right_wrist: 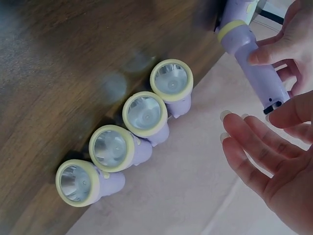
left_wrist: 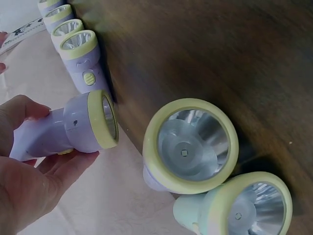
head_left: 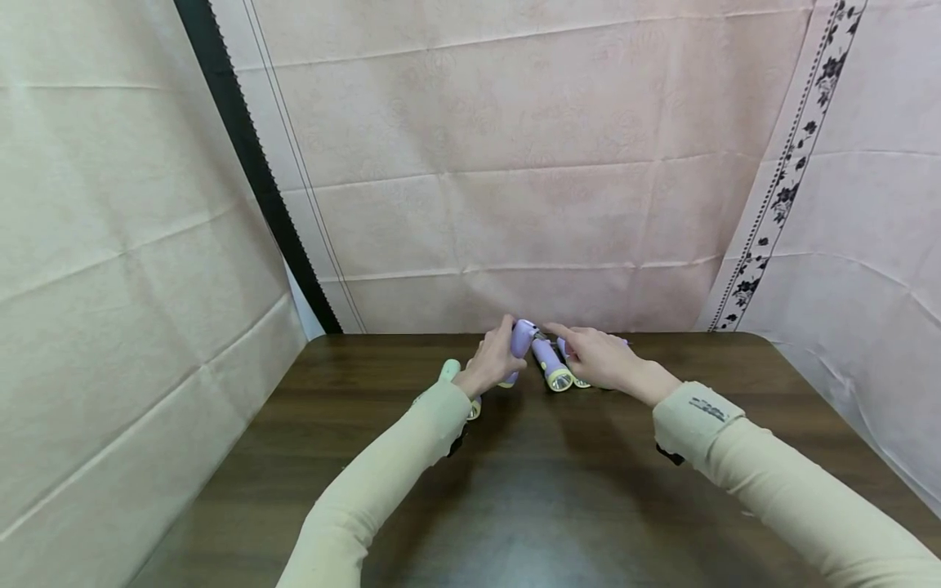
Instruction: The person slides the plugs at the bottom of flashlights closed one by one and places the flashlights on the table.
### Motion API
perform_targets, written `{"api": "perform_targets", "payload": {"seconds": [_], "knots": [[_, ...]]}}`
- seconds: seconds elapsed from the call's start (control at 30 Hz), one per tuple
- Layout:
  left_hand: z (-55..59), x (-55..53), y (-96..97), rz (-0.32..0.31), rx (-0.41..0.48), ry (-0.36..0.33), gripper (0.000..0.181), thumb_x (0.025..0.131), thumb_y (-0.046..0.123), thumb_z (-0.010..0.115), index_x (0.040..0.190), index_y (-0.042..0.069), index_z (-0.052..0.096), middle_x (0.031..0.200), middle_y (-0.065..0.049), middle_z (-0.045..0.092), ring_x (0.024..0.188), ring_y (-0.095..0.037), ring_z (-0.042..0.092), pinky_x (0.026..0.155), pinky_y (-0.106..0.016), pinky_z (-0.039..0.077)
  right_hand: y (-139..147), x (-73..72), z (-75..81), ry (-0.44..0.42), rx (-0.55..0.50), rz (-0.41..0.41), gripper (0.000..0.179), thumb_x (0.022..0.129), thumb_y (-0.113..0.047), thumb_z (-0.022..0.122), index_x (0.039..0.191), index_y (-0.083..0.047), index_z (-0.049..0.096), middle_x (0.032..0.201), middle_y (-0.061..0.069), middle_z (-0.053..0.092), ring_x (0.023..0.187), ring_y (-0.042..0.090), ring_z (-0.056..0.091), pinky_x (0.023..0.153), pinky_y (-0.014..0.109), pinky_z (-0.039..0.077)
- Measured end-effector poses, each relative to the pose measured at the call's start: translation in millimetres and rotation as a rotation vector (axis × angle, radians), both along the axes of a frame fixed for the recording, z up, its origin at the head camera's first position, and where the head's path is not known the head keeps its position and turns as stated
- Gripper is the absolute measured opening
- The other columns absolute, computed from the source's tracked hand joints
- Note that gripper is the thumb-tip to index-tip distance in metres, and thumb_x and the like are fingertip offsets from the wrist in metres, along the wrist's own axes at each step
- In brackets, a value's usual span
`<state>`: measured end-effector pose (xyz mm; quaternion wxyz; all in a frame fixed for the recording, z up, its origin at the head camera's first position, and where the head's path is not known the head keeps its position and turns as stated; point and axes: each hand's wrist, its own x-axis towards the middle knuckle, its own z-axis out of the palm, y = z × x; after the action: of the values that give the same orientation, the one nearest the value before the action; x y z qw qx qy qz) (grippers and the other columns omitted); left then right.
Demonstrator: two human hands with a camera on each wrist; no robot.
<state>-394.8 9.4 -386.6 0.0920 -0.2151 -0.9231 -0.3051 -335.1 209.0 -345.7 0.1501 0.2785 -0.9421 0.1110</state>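
Note:
My left hand (head_left: 488, 361) grips a purple flashlight (left_wrist: 58, 128) with a pale yellow rim, its fingers and thumb wrapped round the handle. Beside the flashlight's tail end, where a small black part (right_wrist: 272, 107) shows, my right hand (right_wrist: 274, 156) has its fingers loosely spread and a fingertip right at that end. In the head view the right index finger points toward the held flashlight. Below the left hand, in the left wrist view, lie another purple flashlight (left_wrist: 152, 180) and a mint green flashlight (left_wrist: 188, 211), lenses toward the camera.
A row of several purple flashlights (right_wrist: 110, 149) lies along the far edge of the dark wooden table (head_left: 515, 523). Pale cloth (head_left: 515, 163) hangs behind the table, with more cloth at both sides.

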Motion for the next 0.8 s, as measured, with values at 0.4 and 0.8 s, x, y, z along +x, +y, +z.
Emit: {"api": "perform_targets", "payload": {"seconds": [0.4,0.8], "knots": [[1.9,2.8,-2.9,-0.077,0.018,0.028,0.063,0.076,0.005,0.075,0.127,0.014,0.039,0.110,-0.013,0.066,0.096,-0.026,0.066,0.077,-0.037,0.054,-4.6,-0.5,0.1,-0.023,0.017,0.024,0.060,0.083,0.004,0.052,0.141,-0.008,0.048,0.072,-0.001,0.049,0.058,0.009,0.037,0.050,0.022,0.027],[5.9,4.4,-6.0,-0.156,0.009,0.027,0.053,0.086,0.006,0.069,0.130,0.009,0.040,0.119,-0.017,0.064,0.103,-0.029,0.066,0.085,-0.042,0.054,-6.3,-0.6,0.3,-0.014,0.002,0.030,0.064,0.077,0.009,0.047,0.139,-0.005,0.050,0.070,0.000,0.048,0.058,0.010,0.034,0.049,0.020,0.024]]}}
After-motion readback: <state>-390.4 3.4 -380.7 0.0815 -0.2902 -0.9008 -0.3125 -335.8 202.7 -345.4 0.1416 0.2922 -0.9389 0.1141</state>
